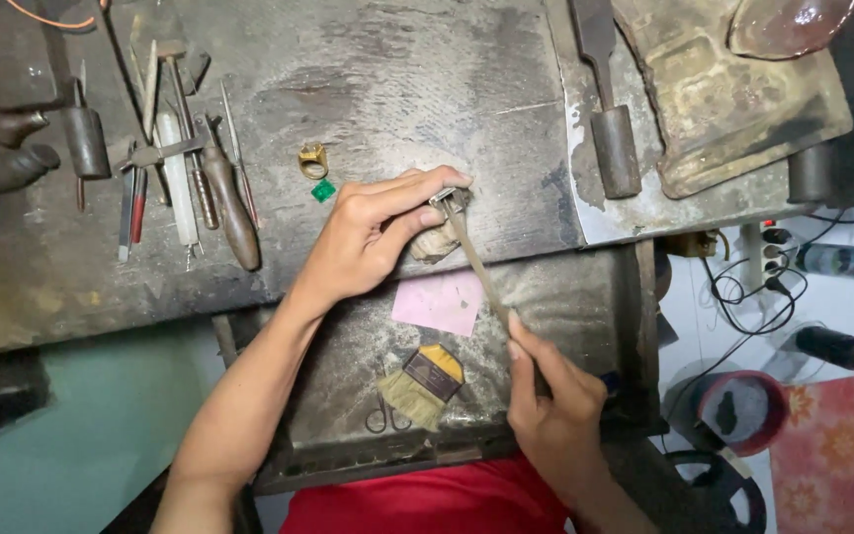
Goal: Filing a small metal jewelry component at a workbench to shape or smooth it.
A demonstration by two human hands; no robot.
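The left hand (373,237) pinches a small, hard metal ring piece (450,201) against the table (387,89) edge, light and apt to slip, while the right hand (551,396) grips a thin stiff file (476,267) by its lower end.

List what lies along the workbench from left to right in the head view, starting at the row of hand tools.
Row of hand tools → gold ring → small green stone → left hand pinching a small metal piece → dark-handled tool → worn metal plate.
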